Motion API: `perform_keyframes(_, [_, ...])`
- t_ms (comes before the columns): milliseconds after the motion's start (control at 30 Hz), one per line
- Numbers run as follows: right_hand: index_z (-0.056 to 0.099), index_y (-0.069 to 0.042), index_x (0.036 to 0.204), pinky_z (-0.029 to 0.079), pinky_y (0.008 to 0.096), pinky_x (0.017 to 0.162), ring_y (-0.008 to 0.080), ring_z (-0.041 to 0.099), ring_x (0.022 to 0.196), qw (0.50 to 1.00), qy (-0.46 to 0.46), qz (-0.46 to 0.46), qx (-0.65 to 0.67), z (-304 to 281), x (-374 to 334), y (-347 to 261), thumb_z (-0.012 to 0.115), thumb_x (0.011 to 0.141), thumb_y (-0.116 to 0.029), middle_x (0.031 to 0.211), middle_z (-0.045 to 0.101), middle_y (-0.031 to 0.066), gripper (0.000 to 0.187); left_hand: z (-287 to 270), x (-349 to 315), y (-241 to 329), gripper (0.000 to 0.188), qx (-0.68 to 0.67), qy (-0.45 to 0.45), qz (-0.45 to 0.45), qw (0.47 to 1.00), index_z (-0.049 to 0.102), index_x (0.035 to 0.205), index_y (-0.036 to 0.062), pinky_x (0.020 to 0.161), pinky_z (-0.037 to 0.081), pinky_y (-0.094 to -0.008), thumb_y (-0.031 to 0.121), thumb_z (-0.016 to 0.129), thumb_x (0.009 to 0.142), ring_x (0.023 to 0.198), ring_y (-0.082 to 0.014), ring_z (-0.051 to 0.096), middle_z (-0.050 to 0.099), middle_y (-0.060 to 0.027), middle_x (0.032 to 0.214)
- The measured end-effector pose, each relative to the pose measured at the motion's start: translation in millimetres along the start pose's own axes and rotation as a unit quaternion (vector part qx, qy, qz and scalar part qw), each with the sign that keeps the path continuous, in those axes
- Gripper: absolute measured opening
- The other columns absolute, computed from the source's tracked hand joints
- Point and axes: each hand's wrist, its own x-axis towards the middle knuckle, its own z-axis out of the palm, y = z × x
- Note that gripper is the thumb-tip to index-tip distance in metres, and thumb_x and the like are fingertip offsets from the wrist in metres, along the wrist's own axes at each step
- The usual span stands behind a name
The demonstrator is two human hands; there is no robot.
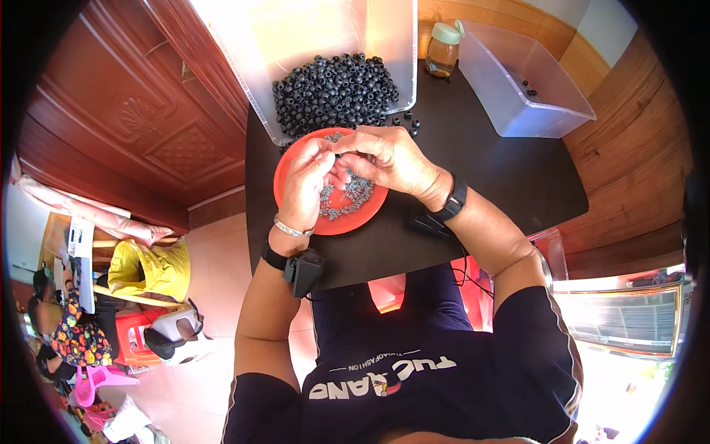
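Over a round red plate (370,213), my left hand (302,189) and my right hand (396,159) meet with their fingertips together. Both hands are closed in a pinch. A small dark piece shows in part between the fingertips, mostly hidden by the fingers, so its kind cannot be made out. Many small grey metal-looking pieces (360,194) lie spread on the plate under my hands. Just beyond the plate, a heap of small black round parts with holes (333,92) fills the near end of a translucent plastic bin (405,44).
Several loose black parts (415,126) lie on the dark table (518,177) by the bin. A second translucent bin (503,92) at the far right holds a few black parts. Beside it stands a jar with a pale green lid (443,50). A wooden panel (636,163) borders the table's right.
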Motion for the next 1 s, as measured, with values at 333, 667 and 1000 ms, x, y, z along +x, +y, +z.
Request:
perform_keyframes(333, [0.065,-0.014,0.103,0.053,0.0333,0.068,0.0268,0.066,0.079,0.995,-0.053,-0.004,0.083,-12.2,2.7,5.9,0.067,0.081,-0.01,0.087,0.066,0.0064,0.023,-2.1,0.8,4.6,0.022,0.018,-0.069,0.007,0.997,0.05,0.106,0.0009,0.066,0.047,-0.0253,0.019,0.047,0.094,0.076,-0.0138,0.058,0.058,-0.006,0.084])
perform_keyframes(667, [0.067,-0.003,0.101,0.052,0.0266,0.073,0.0154,0.064,0.081,0.992,0.014,0.038,0.122,-9.3,2.6,12.0,0.069,0.082,-0.005,0.087,0.066,0.0066,0.02,1.0,-1.7,4.6,0.023,-0.021,-0.066,0.05,0.996,0.049,0.107,0.0007,0.069,0.046,-0.027,0.02,0.047,0.095,0.076,-0.0151,0.058,0.058,-0.0066,0.086])
perform_keyframes(1000, [0.062,-0.001,0.096,0.048,0.022,0.069,0.0084,0.054,0.071,0.887,0.095,0.137,0.43,1.1,2.5,1.0,0.063,0.088,-0.01,0.084,0.06,0.0006,0.011,6.1,-3.6,2.2,0.026,0.02,-0.103,0.081,0.991,0.049,0.108,0.0015,0.07,0.047,-0.0267,0.025,0.049,0.096,0.078,-0.0146,0.057,0.057,-0.0064,0.089])
